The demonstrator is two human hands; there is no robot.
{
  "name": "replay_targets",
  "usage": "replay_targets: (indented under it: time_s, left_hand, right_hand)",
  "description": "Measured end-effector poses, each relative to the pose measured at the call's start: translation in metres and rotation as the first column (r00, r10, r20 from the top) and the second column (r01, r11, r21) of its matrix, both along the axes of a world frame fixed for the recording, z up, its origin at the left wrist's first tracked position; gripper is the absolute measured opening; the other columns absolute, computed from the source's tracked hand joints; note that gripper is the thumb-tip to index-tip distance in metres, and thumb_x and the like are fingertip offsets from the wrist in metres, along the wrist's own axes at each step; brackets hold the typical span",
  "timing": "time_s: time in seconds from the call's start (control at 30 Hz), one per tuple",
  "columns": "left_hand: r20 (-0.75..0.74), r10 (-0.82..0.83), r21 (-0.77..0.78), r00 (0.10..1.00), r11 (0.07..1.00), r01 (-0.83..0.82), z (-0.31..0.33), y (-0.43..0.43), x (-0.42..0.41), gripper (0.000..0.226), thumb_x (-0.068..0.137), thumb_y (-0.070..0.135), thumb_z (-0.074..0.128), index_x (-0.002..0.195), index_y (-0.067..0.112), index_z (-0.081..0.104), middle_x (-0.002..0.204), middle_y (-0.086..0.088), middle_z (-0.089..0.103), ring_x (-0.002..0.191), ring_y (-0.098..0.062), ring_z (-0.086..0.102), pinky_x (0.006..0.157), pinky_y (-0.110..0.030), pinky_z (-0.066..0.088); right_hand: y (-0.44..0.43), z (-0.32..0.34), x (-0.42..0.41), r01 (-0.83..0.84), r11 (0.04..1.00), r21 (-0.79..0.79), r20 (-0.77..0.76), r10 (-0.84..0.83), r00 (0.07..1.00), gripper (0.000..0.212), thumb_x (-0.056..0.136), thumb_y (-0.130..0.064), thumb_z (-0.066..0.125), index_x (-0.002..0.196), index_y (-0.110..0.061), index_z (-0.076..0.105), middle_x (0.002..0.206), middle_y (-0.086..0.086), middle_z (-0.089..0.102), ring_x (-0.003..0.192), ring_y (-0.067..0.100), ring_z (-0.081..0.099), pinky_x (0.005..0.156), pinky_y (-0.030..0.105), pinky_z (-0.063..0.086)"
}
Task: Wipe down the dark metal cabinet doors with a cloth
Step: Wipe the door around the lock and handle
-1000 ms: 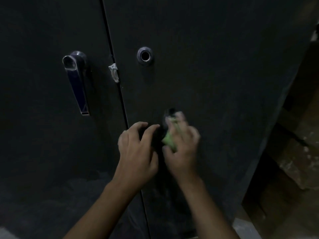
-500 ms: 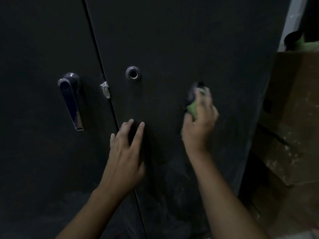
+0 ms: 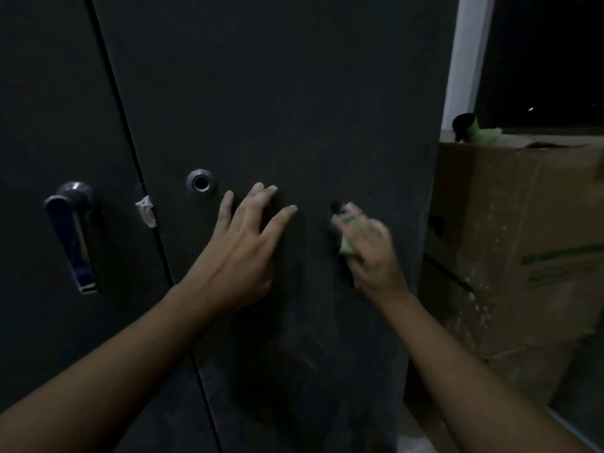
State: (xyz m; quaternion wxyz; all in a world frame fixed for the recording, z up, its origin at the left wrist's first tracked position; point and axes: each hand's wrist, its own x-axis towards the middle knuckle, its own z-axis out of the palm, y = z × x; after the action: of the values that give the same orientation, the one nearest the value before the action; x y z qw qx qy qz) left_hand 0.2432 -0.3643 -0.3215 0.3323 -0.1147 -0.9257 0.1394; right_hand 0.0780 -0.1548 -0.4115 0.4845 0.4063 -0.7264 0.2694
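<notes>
Doors, dark metal, two by my count: left door (image 3: pixel 49 93) with lever handle (image 3: pixel 70 233); right door (image 3: pixel 294 93) with round lock ring (image 3: pixel 200 183). Left hand (image 3: pixel 242 253): fingers straight and spread, flat on the right door, just right of the ring. Right hand (image 3: pixel 369 253): I see it curled round the green cloth (image 3: pixel 345 247), held against the right door near its right edge. Cardboard box (image 3: pixel 510 240): right of the doors.

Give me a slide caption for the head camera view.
Right hand holds a green cloth against the right cabinet door; left hand rests open beside it.

Forearms, left hand (image 3: pixel 243 256) and right hand (image 3: pixel 371 253) are all bare.
</notes>
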Motion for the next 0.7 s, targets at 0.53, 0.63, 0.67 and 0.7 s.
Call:
replay_targets:
  time_s: [0.53,0.63,0.67,0.7]
  left_hand:
    - [-0.282,-0.017,-0.241,0.959,0.969,-0.054,-0.004,0.016,-0.052,0.067,0.086,0.035,0.049,0.150,0.020,0.041,0.156,-0.015,0.032,0.138,-0.035,0.035,0.113,-0.073,0.005]
    - [-0.296,-0.028,-0.248,0.955,0.968,-0.048,-0.009,0.016,-0.054,0.067,0.086,0.034,0.048,0.151,0.019,0.040,0.157,-0.016,0.032,0.141,-0.037,0.033,0.113,-0.072,0.007]
    - [-0.300,-0.024,-0.253,0.954,0.966,-0.056,-0.010,0.016,-0.055,0.067,0.086,0.034,0.049,0.151,0.019,0.039,0.158,-0.016,0.032,0.142,-0.037,0.032,0.114,-0.072,0.009]
    - [-0.305,-0.016,-0.259,0.952,0.963,-0.067,-0.012,0.016,-0.056,0.068,0.087,0.034,0.049,0.152,0.019,0.038,0.158,-0.016,0.031,0.142,-0.037,0.032,0.114,-0.071,0.010]
  right_hand:
    - [0.039,0.095,-0.044,0.323,0.688,-0.650,0.412,-0.038,0.910,0.059,0.090,-0.001,0.050,0.145,-0.021,0.048,0.153,-0.001,0.041,0.130,0.004,0.033,0.106,0.013,0.018]
    - [0.034,0.046,-0.040,0.373,0.648,-0.664,0.490,0.002,0.872,0.058,0.089,0.000,0.053,0.144,-0.016,0.048,0.152,0.004,0.042,0.138,0.018,0.039,0.116,0.034,0.027]
    - [0.033,0.029,-0.038,0.400,0.628,-0.668,0.532,0.026,0.847,0.057,0.090,0.000,0.054,0.144,-0.016,0.047,0.152,0.005,0.042,0.139,0.022,0.039,0.117,0.038,0.029]
    - [0.032,0.014,-0.036,0.430,0.605,-0.670,0.574,0.056,0.817,0.058,0.090,0.000,0.055,0.145,-0.016,0.047,0.152,0.006,0.042,0.139,0.024,0.040,0.116,0.039,0.031]
